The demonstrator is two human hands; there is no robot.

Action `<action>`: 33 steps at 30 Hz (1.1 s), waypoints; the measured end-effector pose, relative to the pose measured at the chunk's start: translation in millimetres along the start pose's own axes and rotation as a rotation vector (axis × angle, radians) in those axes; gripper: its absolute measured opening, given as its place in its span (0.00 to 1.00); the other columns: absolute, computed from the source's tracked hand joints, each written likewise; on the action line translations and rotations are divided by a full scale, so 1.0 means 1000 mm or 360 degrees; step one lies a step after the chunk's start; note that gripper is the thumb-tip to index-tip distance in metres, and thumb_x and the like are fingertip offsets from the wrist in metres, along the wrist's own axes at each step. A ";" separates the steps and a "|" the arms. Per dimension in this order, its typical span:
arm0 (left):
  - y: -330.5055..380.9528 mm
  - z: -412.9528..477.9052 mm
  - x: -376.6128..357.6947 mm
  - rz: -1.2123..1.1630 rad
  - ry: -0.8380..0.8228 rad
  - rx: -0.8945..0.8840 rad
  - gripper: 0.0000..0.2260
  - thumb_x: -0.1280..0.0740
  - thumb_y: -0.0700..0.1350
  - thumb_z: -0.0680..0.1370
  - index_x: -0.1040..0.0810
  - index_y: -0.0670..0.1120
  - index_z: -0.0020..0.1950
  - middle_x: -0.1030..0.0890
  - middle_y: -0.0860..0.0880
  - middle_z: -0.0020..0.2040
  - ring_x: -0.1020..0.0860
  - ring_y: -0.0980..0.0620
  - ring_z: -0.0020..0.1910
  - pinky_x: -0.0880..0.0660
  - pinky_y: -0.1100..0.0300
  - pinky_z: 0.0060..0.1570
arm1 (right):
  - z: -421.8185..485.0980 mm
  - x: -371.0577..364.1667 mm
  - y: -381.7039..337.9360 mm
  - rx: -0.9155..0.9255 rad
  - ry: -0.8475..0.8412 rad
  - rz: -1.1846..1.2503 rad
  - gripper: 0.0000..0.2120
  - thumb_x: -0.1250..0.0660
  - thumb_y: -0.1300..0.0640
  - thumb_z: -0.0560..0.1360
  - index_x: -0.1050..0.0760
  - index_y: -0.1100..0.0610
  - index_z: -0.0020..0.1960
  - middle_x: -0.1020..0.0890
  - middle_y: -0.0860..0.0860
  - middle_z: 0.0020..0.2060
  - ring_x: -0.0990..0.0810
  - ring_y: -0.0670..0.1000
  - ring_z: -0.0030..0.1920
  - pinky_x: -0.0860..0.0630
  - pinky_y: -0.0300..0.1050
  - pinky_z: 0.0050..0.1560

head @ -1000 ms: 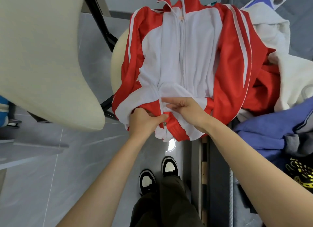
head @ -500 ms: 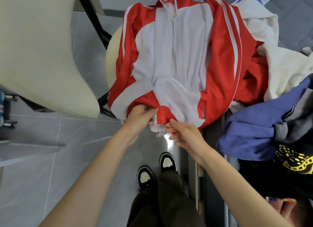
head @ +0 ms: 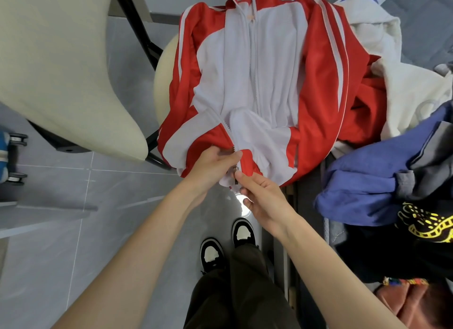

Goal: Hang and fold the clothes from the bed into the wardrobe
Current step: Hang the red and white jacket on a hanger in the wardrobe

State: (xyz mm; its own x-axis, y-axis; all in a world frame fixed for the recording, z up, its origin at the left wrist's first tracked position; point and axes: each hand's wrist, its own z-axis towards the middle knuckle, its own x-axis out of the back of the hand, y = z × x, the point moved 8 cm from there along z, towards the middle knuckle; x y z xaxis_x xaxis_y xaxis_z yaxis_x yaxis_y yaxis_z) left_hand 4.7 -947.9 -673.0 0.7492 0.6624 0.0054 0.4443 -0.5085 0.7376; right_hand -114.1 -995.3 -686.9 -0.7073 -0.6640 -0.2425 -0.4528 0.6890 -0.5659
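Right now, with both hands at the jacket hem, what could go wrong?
Left hand grips the red and white jacket hem, right hand pinches the zipper end; bunched white fabric there could jam the teeth. The hem hangs off over the floor, so releasing it might let it slide down.

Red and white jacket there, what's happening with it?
A person has a red and white zip-up track jacket spread out front-up. Their left hand grips its bottom hem beside the zip, and their right hand pinches the hem at the zip's lower end. The jacket is not yet folded; a blue garment and a cream garment lie heaped beside it.
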 end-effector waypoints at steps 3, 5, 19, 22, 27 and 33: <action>-0.009 0.000 0.008 -0.0395 0.0117 0.0225 0.14 0.28 0.48 0.74 0.20 0.44 0.57 0.17 0.48 0.53 0.19 0.53 0.54 0.24 0.56 0.57 | 0.002 0.006 0.001 -0.0007 0.0029 0.0043 0.08 0.26 0.48 0.64 0.17 0.51 0.38 0.24 0.49 0.36 0.30 0.42 0.31 0.31 0.32 0.36; -0.013 0.001 0.012 -0.0888 0.0193 0.0369 0.17 0.28 0.49 0.73 0.22 0.47 0.60 0.17 0.49 0.54 0.20 0.53 0.55 0.24 0.58 0.53 | 0.003 0.008 -0.002 0.0000 0.0027 0.0069 0.06 0.26 0.49 0.65 0.16 0.51 0.37 0.23 0.49 0.39 0.30 0.42 0.31 0.31 0.31 0.35; -0.024 -0.022 -0.002 -0.1043 0.0228 0.0111 0.13 0.30 0.34 0.73 0.22 0.36 0.57 0.17 0.42 0.52 0.17 0.51 0.50 0.21 0.63 0.49 | 0.000 0.010 -0.018 0.0129 0.0111 0.0228 0.16 0.32 0.58 0.76 0.21 0.51 0.30 0.27 0.45 0.26 0.31 0.41 0.28 0.34 0.33 0.34; -0.027 -0.027 0.000 -0.1105 0.0287 0.0096 0.14 0.29 0.35 0.73 0.22 0.37 0.58 0.17 0.43 0.53 0.17 0.51 0.51 0.21 0.64 0.46 | -0.003 0.007 -0.012 0.0086 0.0085 0.0181 0.09 0.30 0.56 0.75 0.21 0.53 0.35 0.27 0.45 0.26 0.31 0.42 0.29 0.32 0.32 0.34; -0.026 -0.030 0.004 -0.1221 0.0368 0.0051 0.14 0.29 0.35 0.72 0.22 0.38 0.58 0.17 0.43 0.54 0.17 0.51 0.50 0.21 0.64 0.43 | -0.007 0.008 -0.004 0.0033 0.0074 0.0141 0.05 0.27 0.52 0.66 0.19 0.52 0.35 0.31 0.47 0.28 0.33 0.42 0.29 0.32 0.32 0.33; -0.029 -0.033 0.002 -0.1277 0.0402 0.0020 0.13 0.29 0.34 0.72 0.22 0.40 0.56 0.17 0.43 0.54 0.16 0.51 0.46 0.21 0.64 0.40 | -0.012 0.006 -0.002 0.0040 0.0020 0.0049 0.15 0.26 0.49 0.63 0.17 0.57 0.46 0.23 0.47 0.34 0.32 0.42 0.31 0.31 0.32 0.37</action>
State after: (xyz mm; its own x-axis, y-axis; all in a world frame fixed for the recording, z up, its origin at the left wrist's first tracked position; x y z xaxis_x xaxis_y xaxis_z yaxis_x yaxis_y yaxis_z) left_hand -23.2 -913.8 -671.7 0.0721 0.9280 -0.3656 0.8018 0.1641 0.5747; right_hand -123.5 -997.0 -677.6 -0.7276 -0.6387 -0.2504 -0.4171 0.7016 -0.5778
